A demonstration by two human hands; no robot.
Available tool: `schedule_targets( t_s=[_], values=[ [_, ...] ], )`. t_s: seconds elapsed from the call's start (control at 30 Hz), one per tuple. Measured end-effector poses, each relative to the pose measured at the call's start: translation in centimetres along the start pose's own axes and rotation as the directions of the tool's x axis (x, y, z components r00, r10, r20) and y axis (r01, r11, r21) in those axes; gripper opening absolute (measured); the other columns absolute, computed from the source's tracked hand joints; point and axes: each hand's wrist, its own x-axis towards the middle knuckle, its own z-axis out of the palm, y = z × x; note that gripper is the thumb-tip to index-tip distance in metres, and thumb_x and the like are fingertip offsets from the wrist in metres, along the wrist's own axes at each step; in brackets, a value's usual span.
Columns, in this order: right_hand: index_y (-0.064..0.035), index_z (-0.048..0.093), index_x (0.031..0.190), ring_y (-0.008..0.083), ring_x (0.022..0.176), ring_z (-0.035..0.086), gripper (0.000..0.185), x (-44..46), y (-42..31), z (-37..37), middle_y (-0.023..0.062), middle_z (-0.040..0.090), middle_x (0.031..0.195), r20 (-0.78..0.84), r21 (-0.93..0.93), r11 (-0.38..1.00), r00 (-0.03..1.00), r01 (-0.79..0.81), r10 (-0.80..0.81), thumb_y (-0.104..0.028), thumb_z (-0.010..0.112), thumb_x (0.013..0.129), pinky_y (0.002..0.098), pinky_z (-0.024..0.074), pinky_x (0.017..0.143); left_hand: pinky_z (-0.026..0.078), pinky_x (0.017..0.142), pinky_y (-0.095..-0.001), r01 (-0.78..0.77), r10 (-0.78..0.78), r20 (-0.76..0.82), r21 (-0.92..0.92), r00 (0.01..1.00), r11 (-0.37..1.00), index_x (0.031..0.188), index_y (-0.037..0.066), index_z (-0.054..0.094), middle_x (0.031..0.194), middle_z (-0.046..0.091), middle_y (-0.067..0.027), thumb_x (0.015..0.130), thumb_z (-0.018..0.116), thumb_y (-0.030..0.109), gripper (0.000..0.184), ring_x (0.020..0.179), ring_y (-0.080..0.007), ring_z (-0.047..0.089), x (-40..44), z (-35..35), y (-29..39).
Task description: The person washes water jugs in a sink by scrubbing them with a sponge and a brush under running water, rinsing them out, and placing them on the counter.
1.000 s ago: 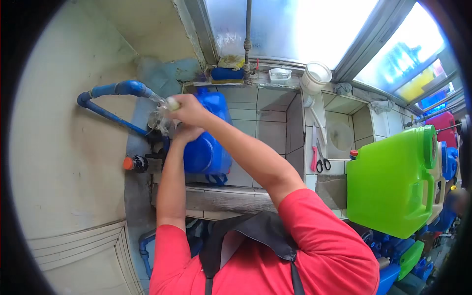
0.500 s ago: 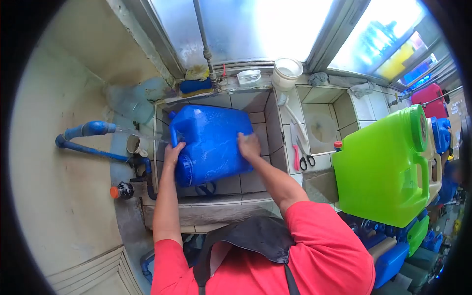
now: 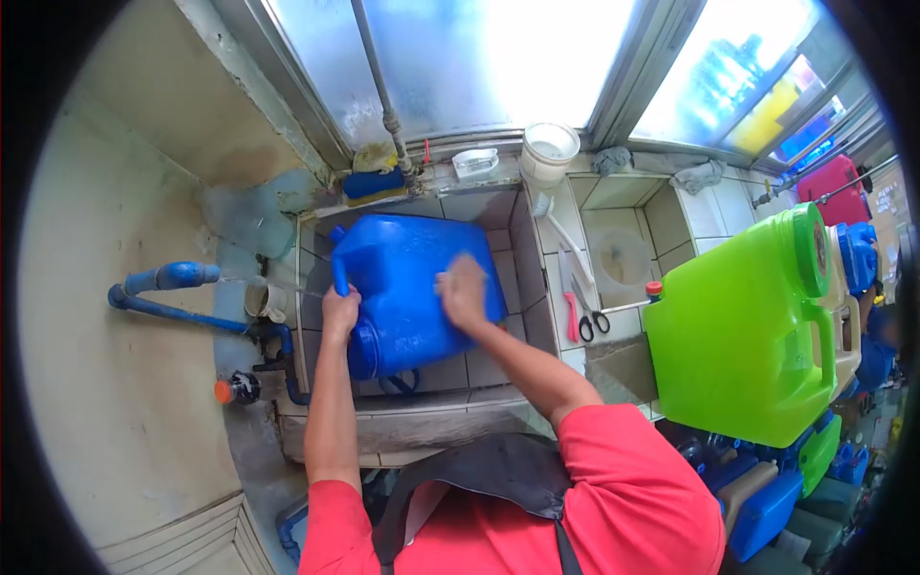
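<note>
A wet blue jerrycan [image 3: 412,278] lies on its side in a tiled sink basin [image 3: 522,259]. My left hand [image 3: 340,314] is wrapped around its handle near the cap end. Over the can's upper side is my right hand [image 3: 463,292], smeared by motion; whether anything is under its fingers cannot be made out. From a blue pipe spout [image 3: 196,275] on the left, a thin stream of water runs toward the can.
A large green jerrycan [image 3: 738,326] stands at the right. Scissors [image 3: 592,326], a pink-handled knife [image 3: 572,316] and a white brush [image 3: 565,230] lie on the ledge. Behind are a white tub [image 3: 550,153] and a sponge [image 3: 374,184]. A mug [image 3: 268,302] is near the pipe.
My right hand has moved left, from the can's far end toward its middle. The blue jerrycan has turned slightly, its right end lower now. My left hand keeps its hold on the handle.
</note>
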Motion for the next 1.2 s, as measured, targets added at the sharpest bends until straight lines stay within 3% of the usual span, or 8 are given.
schedule_targets(
  t_s=[0.17,0.3,0.37,0.43,0.67,0.77,0.9,1.2],
  values=[
    [-0.0001,0.037,0.145,0.0416,0.14,0.032,0.059,5.2,-3.1,-3.9,0.0258,0.038,0.147,-0.1,0.046,0.923,0.921,0.383,-0.377,-0.032,0.051,0.098,0.0477,0.0244,0.116,0.048,0.07,-0.035,-0.337,0.333,0.053,0.095,0.941,0.937,0.097,0.002,0.063,0.082,0.062,-0.0113,0.076,0.06,0.007,0.022,0.073,-0.022,0.061,-2.2,-0.6,-2.1],
    [-0.0041,0.043,0.143,0.0407,0.13,0.045,0.061,7.2,8.8,-5.4,0.0238,0.053,0.136,0.105,0.147,0.938,0.948,-0.314,0.301,-0.045,0.046,0.098,0.0472,0.0377,0.108,0.049,0.075,-0.0339,-0.418,0.418,0.047,0.0,0.907,0.908,0.108,0.003,0.063,0.085,0.061,-0.0112,0.076,0.058,0.006,0.033,0.078,-0.0222,0.061,-3.0,-3.3,-7.0],
    [-0.0081,0.051,0.138,0.0346,0.123,0.053,0.061,5.0,12.7,-1.6,0.017,0.059,0.133,0.274,0.782,0.158,0.561,-0.603,0.781,-0.053,0.042,0.098,0.0472,0.0407,0.104,0.048,0.08,-0.0331,-0.375,0.375,0.002,-0.028,0.927,0.927,0.116,0.002,0.062,0.089,0.061,-0.0103,0.076,0.057,0.004,0.04,0.082,-0.0217,0.06,-3.1,-3.7,-8.6],
    [-0.0098,0.049,0.14,0.0316,0.127,0.051,0.07,-0.2,11.9,-2.0,0.0137,0.055,0.139,0.505,0.743,-0.068,0.492,-0.666,0.709,-0.063,0.038,0.097,0.0501,0.0378,0.107,0.048,0.08,-0.0331,-0.375,0.374,-0.024,-0.039,0.927,0.926,0.116,0.002,0.062,0.088,0.06,-0.0089,0.076,0.057,0.002,0.04,0.082,-0.0208,0.059,-3.3,-3.5,-9.8],
    [-0.0058,0.056,0.133,0.0277,0.119,0.057,0.061,-1.2,13.0,0.0,0.0122,0.061,0.13,0.331,0.849,-0.026,0.493,-0.528,0.805,-0.054,0.042,0.098,0.0414,0.0413,0.104,0.047,0.081,-0.0346,-0.36,0.352,0.156,0.03,0.923,0.932,0.116,0.002,0.061,0.095,0.059,-0.0108,0.077,0.06,0.002,0.039,0.087,-0.0257,0.059,-2.9,-5.0,-7.7],
    [-0.0043,0.06,0.128,0.0262,0.118,0.055,0.057,3.4,3.8,-4.4,0.0135,0.063,0.123,0.025,0.7,0.451,0.65,-0.554,0.76,-0.05,0.043,0.099,0.0408,0.0452,0.096,0.046,0.092,-0.0387,-0.508,0.491,0.174,0.075,0.854,0.858,0.113,0.0,0.061,0.114,0.06,-0.0188,0.08,0.062,0.005,0.034,0.104,-0.0338,0.059,-4.2,-5.0,-0.6],
    [0.001,0.059,0.119,0.0246,0.107,0.057,0.04,6.3,-2.5,-4.2,0.0144,0.063,0.109,0.024,0.732,0.68,1.0,-0.031,0.02,-0.033,0.054,0.098,0.0388,0.0429,0.095,0.042,0.103,-0.043,-0.662,0.646,0.145,0.181,0.749,0.727,0.108,0.0,0.063,0.129,0.057,-0.0194,0.077,0.067,0.006,0.032,0.122,-0.0363,0.053,-3.4,-3.4,5.2],
    [0.0001,0.051,0.105,0.0438,0.099,0.054,0.031,7.2,-9.1,-6.0,0.0231,0.053,0.11,0.024,0.215,0.883,0.902,0.417,-0.431,-0.014,0.063,0.08,0.0464,0.0446,0.091,0.032,0.112,-0.0458,-0.861,0.733,0.481,0.417,0.481,0.291,0.105,0.007,0.067,0.126,0.059,-0.0128,0.076,0.075,0.032,0.04,0.128,-0.0321,0.048,-1.0,-2.9,7.4]
  ],
)
